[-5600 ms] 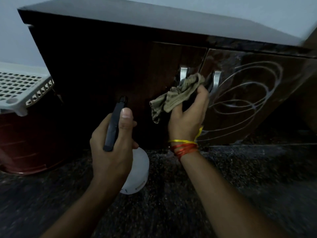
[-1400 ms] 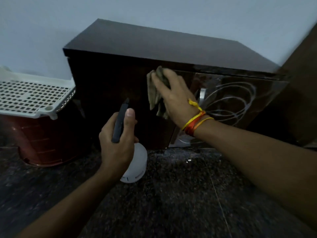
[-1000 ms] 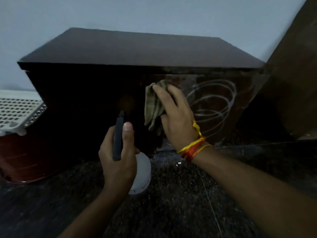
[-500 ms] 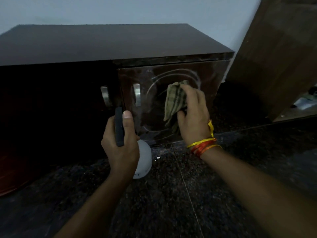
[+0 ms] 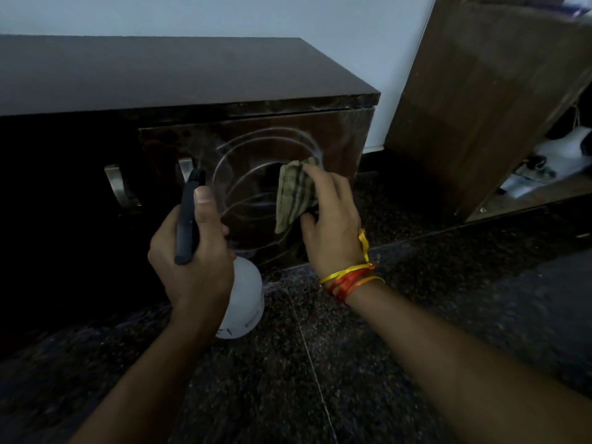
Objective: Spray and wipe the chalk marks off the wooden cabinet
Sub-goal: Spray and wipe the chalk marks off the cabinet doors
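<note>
A dim room with a pale wall behind and a dark speckled stone floor (image 5: 368, 363) below; from my head view, the only one I have, the low wooden cabinet (image 5: 192, 72) stands on that floor against the wall, with a lighter wooden unit (image 5: 474, 100) well apart to its right; the chalk marks (image 5: 256, 161), looping white rings, cover the right-hand door from near its handle (image 5: 185, 168) to its right edge; my right hand (image 5: 330, 219) has its fingers closed around a bunched checked cloth (image 5: 296, 193), pressed against the lower right part of that door, over the rings; my left hand (image 5: 192, 251) is wrapped shut on the spray bottle (image 5: 240, 299), thumb along the dark trigger head, nozzle aimed at the door's left part, bottle held just above the floor.

What worries me: most rings look intact, so a dry or lightly wetted cloth may only smear chalk into a haze across the glossy door; the cloth is bunched, so a small patch does the work and could load up and redeposit dust; in this light, faint streaks near the door's edges and around the handle are easy to miss; spraying now, with my right hand so close, could wet my hand rather than the marks; runoff could drip onto the floor at the cabinet's front edge.
</note>
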A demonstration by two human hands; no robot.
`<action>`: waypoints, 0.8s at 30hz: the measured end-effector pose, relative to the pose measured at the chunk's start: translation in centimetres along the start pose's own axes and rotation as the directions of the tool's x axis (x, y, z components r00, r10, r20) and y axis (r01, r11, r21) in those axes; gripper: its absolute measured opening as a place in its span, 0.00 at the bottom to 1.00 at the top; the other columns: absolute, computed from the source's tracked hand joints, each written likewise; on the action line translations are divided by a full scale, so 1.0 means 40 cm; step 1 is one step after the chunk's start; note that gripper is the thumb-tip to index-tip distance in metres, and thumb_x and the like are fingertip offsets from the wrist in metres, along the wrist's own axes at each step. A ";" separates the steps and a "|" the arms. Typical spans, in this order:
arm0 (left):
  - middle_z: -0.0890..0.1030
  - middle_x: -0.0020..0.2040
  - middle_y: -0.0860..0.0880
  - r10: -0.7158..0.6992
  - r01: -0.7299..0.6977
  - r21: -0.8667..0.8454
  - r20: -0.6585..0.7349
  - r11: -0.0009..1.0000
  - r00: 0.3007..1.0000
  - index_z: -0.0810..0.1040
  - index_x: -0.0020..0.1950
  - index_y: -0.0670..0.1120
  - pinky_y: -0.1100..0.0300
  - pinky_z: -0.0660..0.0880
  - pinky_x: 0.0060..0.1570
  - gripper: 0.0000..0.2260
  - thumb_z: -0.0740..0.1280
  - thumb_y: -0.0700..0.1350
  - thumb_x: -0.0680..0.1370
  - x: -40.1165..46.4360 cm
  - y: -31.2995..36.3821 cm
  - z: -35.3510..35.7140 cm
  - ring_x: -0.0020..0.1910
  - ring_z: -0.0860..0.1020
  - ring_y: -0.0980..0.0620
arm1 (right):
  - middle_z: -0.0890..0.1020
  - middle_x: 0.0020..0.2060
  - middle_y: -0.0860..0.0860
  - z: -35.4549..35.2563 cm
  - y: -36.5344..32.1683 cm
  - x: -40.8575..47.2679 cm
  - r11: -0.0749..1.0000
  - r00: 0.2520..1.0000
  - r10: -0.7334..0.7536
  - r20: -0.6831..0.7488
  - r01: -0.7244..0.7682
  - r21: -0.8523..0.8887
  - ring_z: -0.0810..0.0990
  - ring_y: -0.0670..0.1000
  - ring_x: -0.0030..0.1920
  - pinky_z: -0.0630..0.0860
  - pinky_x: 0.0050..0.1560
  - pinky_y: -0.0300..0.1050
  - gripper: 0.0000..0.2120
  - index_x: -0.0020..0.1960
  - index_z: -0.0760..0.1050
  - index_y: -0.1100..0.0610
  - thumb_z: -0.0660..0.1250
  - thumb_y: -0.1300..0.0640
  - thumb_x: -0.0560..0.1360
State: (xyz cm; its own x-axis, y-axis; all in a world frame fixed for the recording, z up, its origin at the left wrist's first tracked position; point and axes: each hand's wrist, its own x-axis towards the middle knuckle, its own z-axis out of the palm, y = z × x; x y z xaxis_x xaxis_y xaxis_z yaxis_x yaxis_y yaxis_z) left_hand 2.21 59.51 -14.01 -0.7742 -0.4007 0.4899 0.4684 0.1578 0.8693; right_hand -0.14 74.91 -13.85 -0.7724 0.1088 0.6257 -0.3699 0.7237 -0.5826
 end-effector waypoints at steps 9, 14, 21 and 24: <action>0.75 0.34 0.43 -0.110 0.106 0.085 0.035 0.991 0.993 0.75 0.38 0.50 0.54 0.71 0.26 0.24 0.59 0.70 0.76 -0.026 0.030 0.016 0.29 0.74 0.43 | 0.71 0.60 0.55 -0.042 0.025 -0.001 0.999 0.998 0.045 -0.046 -0.045 -0.008 0.73 0.53 0.59 0.70 0.61 0.41 0.30 0.68 0.68 0.53 0.65 0.72 0.69; 0.75 0.33 0.36 -0.114 0.103 0.111 0.101 0.988 0.988 0.74 0.39 0.40 0.44 0.70 0.26 0.29 0.60 0.67 0.76 -0.048 0.044 0.034 0.29 0.73 0.36 | 0.71 0.61 0.55 -0.077 0.045 -0.013 0.996 0.993 0.088 -0.078 -0.090 -0.022 0.73 0.53 0.59 0.71 0.59 0.40 0.31 0.69 0.68 0.54 0.65 0.72 0.69; 0.68 0.25 0.46 -0.146 0.099 0.199 0.239 0.975 0.960 0.69 0.32 0.43 0.52 0.68 0.25 0.25 0.61 0.63 0.77 -0.077 0.037 0.067 0.23 0.67 0.49 | 0.72 0.60 0.56 -0.110 0.068 -0.027 0.990 0.981 0.136 -0.140 -0.141 -0.028 0.71 0.48 0.58 0.63 0.57 0.29 0.30 0.67 0.70 0.55 0.66 0.73 0.68; 0.65 0.24 0.52 -0.130 0.068 0.219 0.284 0.973 0.950 0.65 0.30 0.49 0.64 0.63 0.27 0.23 0.61 0.64 0.77 -0.098 0.028 0.074 0.22 0.64 0.54 | 0.73 0.59 0.58 -0.120 0.073 -0.040 0.989 0.979 0.132 -0.153 -0.140 -0.046 0.70 0.48 0.57 0.62 0.56 0.28 0.30 0.67 0.70 0.57 0.66 0.74 0.67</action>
State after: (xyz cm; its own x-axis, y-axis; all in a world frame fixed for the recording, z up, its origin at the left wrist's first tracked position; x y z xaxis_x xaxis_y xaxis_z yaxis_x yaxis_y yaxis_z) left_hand 4.51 63.94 -14.75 -0.9172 -0.1453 0.3710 0.3101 0.3243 0.8937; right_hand 2.49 80.12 -14.05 -0.7262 0.3064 0.6155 -0.2337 0.7319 -0.6400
